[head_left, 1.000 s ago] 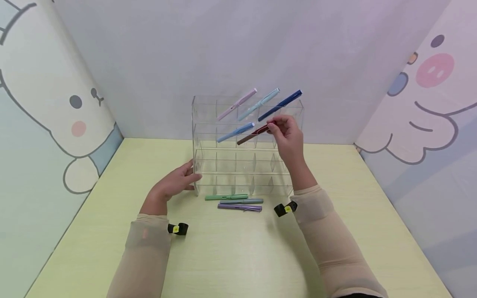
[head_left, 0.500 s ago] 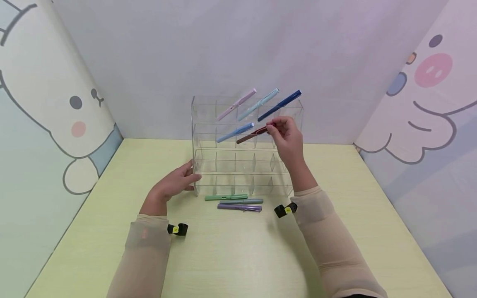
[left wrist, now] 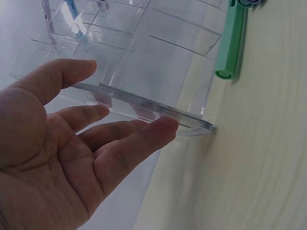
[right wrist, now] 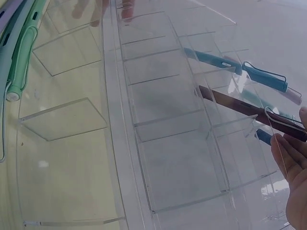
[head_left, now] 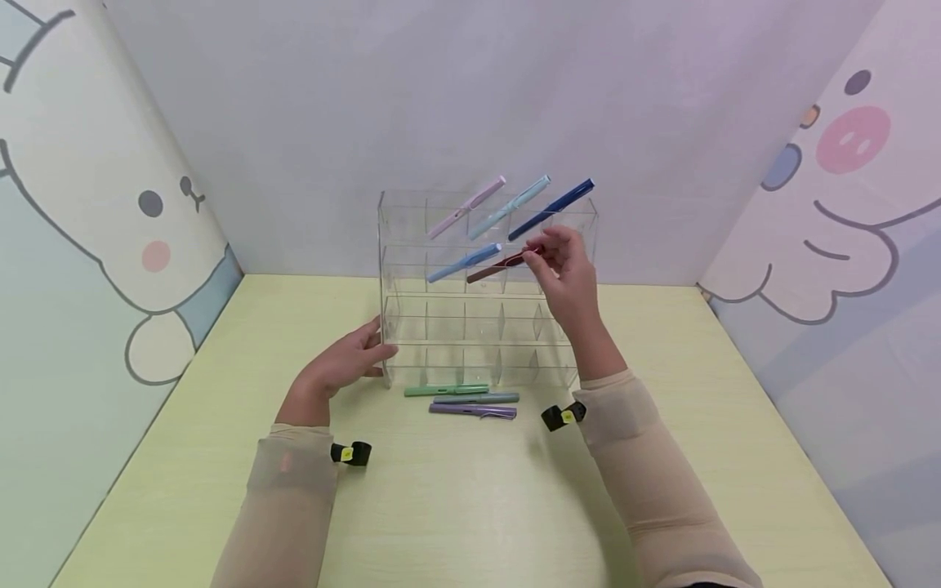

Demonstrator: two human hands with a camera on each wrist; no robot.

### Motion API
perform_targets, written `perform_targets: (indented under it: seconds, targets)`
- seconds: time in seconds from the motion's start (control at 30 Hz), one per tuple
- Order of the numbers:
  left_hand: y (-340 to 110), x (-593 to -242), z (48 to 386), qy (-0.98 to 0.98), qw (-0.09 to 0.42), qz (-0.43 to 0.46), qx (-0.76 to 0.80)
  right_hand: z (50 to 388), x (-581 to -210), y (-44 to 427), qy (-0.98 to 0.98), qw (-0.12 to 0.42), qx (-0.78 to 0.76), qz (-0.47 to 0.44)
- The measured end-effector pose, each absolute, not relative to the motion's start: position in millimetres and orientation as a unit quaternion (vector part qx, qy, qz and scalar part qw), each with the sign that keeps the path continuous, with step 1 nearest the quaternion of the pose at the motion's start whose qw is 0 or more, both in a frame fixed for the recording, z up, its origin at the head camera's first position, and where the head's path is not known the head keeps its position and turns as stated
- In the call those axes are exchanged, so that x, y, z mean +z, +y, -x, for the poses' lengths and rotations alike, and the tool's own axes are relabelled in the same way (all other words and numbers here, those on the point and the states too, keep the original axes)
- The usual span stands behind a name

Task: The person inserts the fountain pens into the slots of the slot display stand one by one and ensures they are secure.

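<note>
A clear acrylic pen rack (head_left: 481, 327) with tiered compartments stands on the table. My left hand (head_left: 345, 359) holds its left side panel, fingers against the outer face and thumb over the front edge. At the rack's second tier, my right hand (head_left: 572, 278) is around the cap end of a dark red pen (head_left: 494, 268); the right wrist view has a small gap between a fingertip and the pen. That pen leans in its compartment beside a blue pen (head_left: 463, 263). On the top tier lean a pink pen (head_left: 466, 207), a light blue pen (head_left: 509, 207) and a navy pen (head_left: 551, 210).
In front of the rack lie a green pen (head_left: 444, 390), a grey-blue pen (head_left: 478, 398) and a purple pen (head_left: 470, 409) on the pale yellow table (head_left: 441, 506). A pale wall (head_left: 470, 98) rises behind, with cartoon-printed panels on both sides.
My right thumb and fingers have loosened around the dark red pen, baring more of its cap end. The pen keeps its place in the rack. My left hand has not visibly moved.
</note>
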State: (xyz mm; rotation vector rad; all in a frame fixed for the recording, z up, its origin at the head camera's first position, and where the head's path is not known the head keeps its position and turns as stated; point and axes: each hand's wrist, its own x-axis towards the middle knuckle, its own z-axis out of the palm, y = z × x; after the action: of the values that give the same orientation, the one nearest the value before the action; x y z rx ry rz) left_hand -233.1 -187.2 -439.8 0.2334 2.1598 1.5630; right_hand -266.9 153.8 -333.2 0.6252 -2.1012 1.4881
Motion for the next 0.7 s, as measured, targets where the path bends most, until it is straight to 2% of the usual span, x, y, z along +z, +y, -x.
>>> perform_targets:
  seconds: [0.3, 0.7]
  targets:
    - [-187, -439, 233, 0.787, 0.231, -0.084, 0.567, 254, -334, 163, -0.712, 0.268, 0.592, -0.266]
    - [-186, -438, 232, 0.789, 0.233, -0.077, 0.563, 224, -346, 177, -0.726, 0.273, 0.557, -0.298]
